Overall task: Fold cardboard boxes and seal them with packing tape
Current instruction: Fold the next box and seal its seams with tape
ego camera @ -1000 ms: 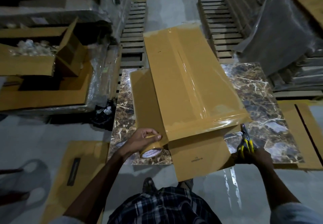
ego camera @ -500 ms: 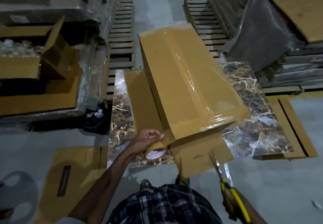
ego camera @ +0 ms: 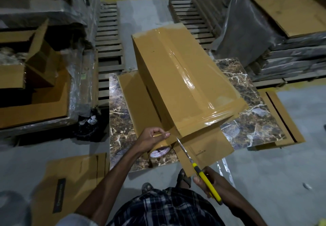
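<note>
Locate the cardboard box [ego camera: 185,77] on the marble slab [ego camera: 247,102], long axis pointing away from the body and slightly left, top seam and near edge already under packing tape [ego camera: 211,116]. Note the left hand [ego camera: 150,139] curled over the tape roll [ego camera: 159,152], just beside the near left corner of the box, with a short tape strip [ego camera: 172,136] drawn from roll to corner. Note the right hand [ego camera: 208,181] clamped on the yellow handles of the scissors [ego camera: 187,152], nearer the body and right of the roll. Read the scissors axis as running up and left, tip at the strip; contact not discernible, blade gap likewise. Judged next: sever the strip between roll and corner. Keep the strip taut with the left hand; feed the blades from the right
</note>
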`<move>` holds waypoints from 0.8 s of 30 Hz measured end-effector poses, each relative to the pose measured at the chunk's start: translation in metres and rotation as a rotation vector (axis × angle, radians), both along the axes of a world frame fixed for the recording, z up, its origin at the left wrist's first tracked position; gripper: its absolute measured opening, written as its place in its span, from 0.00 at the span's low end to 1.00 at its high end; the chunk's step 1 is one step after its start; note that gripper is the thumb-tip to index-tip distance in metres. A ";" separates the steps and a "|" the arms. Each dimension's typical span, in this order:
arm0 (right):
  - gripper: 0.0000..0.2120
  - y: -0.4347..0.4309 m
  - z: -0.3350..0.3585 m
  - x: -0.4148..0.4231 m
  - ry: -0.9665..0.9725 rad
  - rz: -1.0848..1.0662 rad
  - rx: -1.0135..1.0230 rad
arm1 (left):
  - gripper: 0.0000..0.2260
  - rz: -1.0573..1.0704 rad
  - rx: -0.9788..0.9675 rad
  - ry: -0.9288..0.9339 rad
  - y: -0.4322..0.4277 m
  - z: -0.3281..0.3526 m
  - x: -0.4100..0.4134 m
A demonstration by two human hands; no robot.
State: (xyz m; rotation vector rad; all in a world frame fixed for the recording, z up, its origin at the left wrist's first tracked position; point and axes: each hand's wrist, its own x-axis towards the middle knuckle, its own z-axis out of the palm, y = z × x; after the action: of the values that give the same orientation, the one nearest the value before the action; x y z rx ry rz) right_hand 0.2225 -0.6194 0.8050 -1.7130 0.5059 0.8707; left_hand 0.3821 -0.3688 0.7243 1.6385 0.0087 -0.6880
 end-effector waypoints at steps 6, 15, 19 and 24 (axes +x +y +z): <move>0.46 0.013 -0.001 0.005 -0.062 -0.039 0.030 | 0.16 -0.013 -0.015 -0.030 0.000 -0.004 0.001; 0.44 0.028 -0.007 0.028 -0.094 -0.101 -0.004 | 0.09 -0.037 -0.003 -0.080 0.004 -0.001 -0.002; 0.41 0.029 -0.009 0.033 -0.099 -0.125 0.001 | 0.07 -0.023 0.005 -0.071 0.002 0.004 -0.003; 0.40 0.029 -0.010 0.032 -0.122 -0.169 0.024 | 0.07 -0.007 0.006 -0.064 0.004 0.000 -0.002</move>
State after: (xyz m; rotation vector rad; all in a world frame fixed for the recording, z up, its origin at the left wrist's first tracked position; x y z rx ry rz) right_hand 0.2548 -0.5903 0.7953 -1.6639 0.5475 0.6446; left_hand 0.3801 -0.3648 0.7245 1.6666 -0.0412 -0.6406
